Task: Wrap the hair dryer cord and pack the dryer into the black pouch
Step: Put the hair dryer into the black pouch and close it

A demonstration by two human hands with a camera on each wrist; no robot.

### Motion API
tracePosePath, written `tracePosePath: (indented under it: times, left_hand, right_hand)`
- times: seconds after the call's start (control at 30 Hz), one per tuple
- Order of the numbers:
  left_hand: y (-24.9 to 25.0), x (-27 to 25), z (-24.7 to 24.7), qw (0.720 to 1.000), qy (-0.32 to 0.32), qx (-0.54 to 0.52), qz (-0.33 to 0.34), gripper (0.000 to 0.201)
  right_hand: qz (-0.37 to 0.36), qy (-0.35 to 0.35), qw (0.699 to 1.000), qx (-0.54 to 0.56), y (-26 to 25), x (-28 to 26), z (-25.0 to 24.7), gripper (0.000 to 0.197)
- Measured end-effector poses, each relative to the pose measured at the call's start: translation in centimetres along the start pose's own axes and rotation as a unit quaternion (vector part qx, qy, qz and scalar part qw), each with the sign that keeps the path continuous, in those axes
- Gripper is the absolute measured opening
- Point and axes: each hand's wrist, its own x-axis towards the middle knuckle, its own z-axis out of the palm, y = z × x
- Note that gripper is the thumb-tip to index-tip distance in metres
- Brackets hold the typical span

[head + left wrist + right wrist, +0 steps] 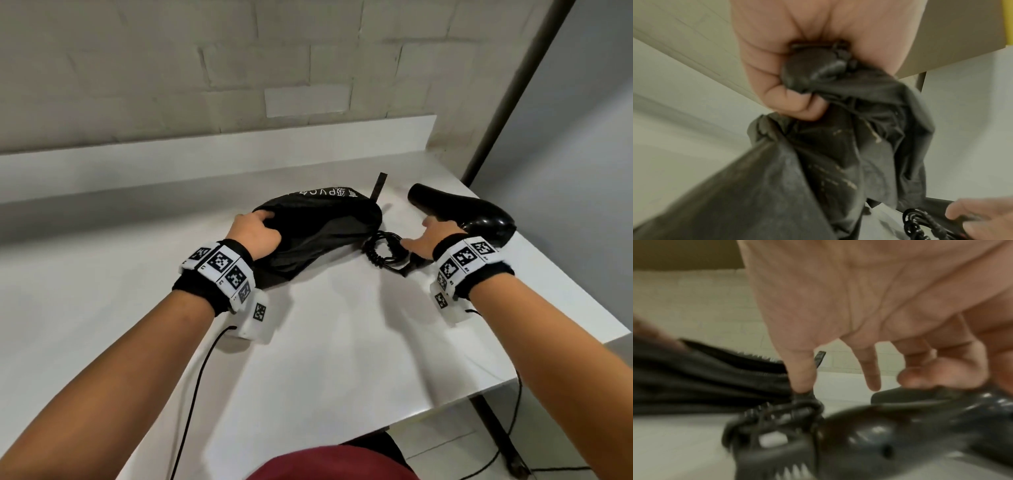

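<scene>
Even soft light; wrist views motion-blurred, head view bent at edges.

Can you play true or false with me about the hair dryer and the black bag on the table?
1. The left hand grips the black pouch. True.
2. The hair dryer is already inside the pouch. False: it lies on the table, beside the pouch.
3. The cord is bundled up in loops. True.
4. The right hand is curled tightly round the pouch. False: its fingers are spread over the dryer's handle and cord.

left hand fisted, right hand splayed
</scene>
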Motion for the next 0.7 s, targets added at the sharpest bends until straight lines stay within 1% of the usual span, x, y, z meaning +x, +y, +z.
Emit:
tracePosePath:
  times: [0.07,0.13,0.23,0.3,0.33,0.37,0.43,0.47,0.53,0.57,0.7]
  left_hand:
    - [0.6,0.1,0.4,1.000,0.005,-0.027,-0.005,0.048]
    - [1.2,0.0,0.8,0.999,0.009,-0.049,-0.007,0.040]
    - [1.7,0.1,1.4,0.998,0.008,-0.060,-0.013,0.036]
    - [1.9,0.1,1.6,0.998,0.010,-0.060,-0.013,0.035]
    - [2.0,0.0,1.7,0.998,0.011,-0.060,-0.015,0.035]
    - [2.2,0.0,1.7,0.998,0.010,-0.060,-0.015,0.035]
    - [2.4,-0.2,1.6,0.998,0.003,-0.061,-0.007,0.036]
    - [2.4,-0.3,1.5,0.998,0.001,-0.065,0.001,0.037]
    - [2.5,-0.6,1.3,0.997,-0.003,-0.076,0.014,0.038]
    - [2.5,-0.6,1.2,0.997,-0.004,-0.078,0.017,0.038]
    - [2.7,-0.8,1.1,0.995,-0.004,-0.092,0.021,0.037]
  right_hand:
    - [0.034,-0.017,0.999,-0.026,0.4,-0.2,0.7,0.088]
    - [0.045,-0.047,0.997,-0.031,0.6,-0.2,0.9,0.095]
    - [0.056,-0.084,0.995,0.018,0.3,-0.1,1.0,0.109]
    - [0.064,-0.084,0.993,0.047,-0.1,-0.3,0.8,0.116]
    - [0.066,-0.078,0.994,0.048,-0.2,-0.5,0.8,0.115]
    - [0.061,-0.069,0.995,0.041,-0.3,-0.6,0.8,0.108]
    - [0.037,-0.052,0.998,0.021,-0.3,-0.9,0.5,0.086]
    - [0.026,-0.055,0.998,0.015,-0.2,-0.8,0.4,0.074]
    - [0.010,-0.083,0.996,0.024,0.2,-0.8,0.2,0.049]
    - [0.002,-0.094,0.995,0.034,0.5,-0.7,0.0,0.041]
    - [0.018,-0.094,0.994,0.058,1.6,0.8,0.2,0.048]
